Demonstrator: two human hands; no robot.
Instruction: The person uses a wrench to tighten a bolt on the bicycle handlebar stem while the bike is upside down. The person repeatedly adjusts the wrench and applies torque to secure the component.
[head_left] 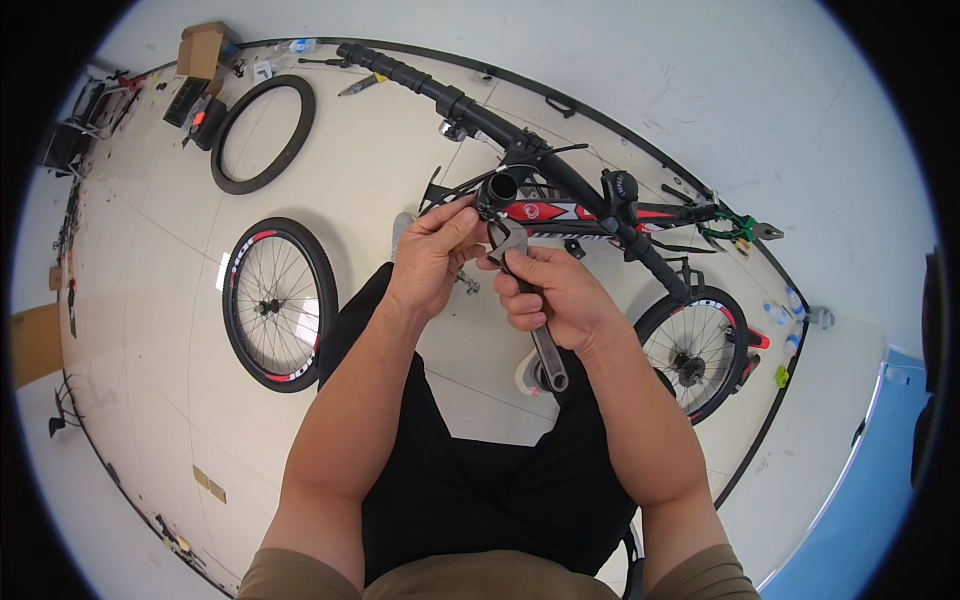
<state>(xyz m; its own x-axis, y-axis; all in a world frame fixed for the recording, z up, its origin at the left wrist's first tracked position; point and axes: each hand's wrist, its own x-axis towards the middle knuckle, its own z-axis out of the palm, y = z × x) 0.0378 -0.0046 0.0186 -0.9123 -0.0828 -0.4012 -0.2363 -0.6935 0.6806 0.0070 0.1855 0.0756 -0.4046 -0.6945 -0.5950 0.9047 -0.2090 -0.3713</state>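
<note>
My right hand is wrapped round an adjustable wrench, its handle hanging down toward my lap. The wrench's jaw end is up against the open black tube at the front of a red and black bicycle frame. Beside that same tube, my left hand is closed, thumb and fingers pinched together. What they grip is too small and covered to make out. Above and behind both hands runs the black handlebar, slanting across the frame.
A spoked wheel lies at left, with a bare tyre beyond it. The bicycle's rear wheel is at right, near green-handled pliers and plastic bottles. An open cardboard box stands far left.
</note>
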